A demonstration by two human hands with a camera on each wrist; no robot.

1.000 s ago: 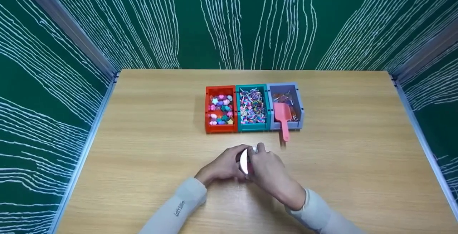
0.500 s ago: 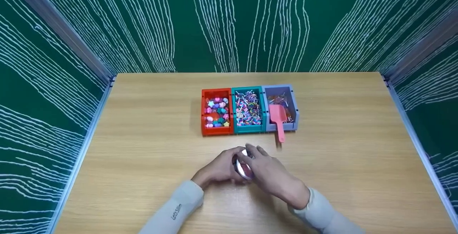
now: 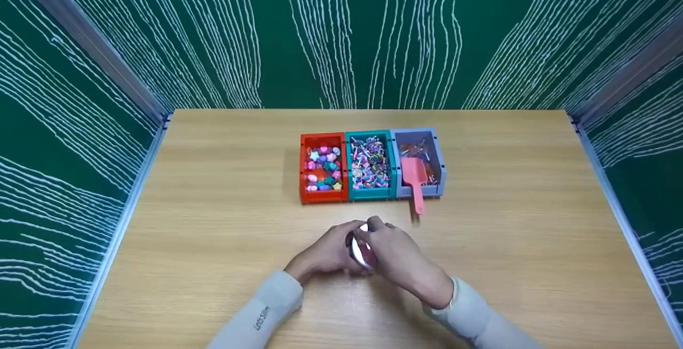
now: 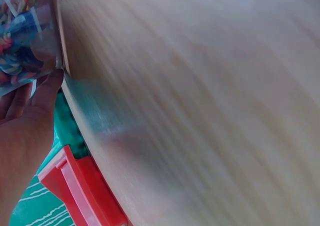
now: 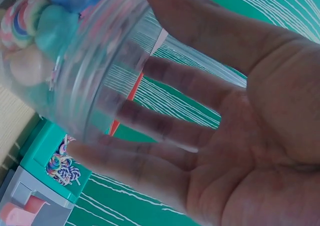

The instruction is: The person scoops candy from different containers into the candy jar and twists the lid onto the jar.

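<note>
A clear plastic jar (image 3: 364, 253) lies tilted between my two hands, low over the table in front of the bins. Colourful charms show through its wall (image 4: 22, 41) in the left wrist view. My left hand (image 3: 333, 247) grips the jar's body from the left. Over the other end, my right hand (image 3: 397, 253) holds the jar with thumb and fingers around its ridged clear rim (image 5: 95, 71). Whether that rim is a separate lid, I cannot tell. In the head view the hands hide much of the jar.
Three joined bins stand beyond my hands: a red bin (image 3: 323, 197) with pastel beads, a teal bin (image 3: 372, 194) with small lollipop charms, and a lilac bin (image 3: 438, 165). A pink scoop (image 3: 415, 175) leans in the lilac one, handle over its front. Green walls surround the wooden table (image 3: 213, 189).
My right hand's fingers have shifted their hold around the jar's end, and the jar has turned slightly. My left hand keeps its grip. The whole head view has shifted a little.
</note>
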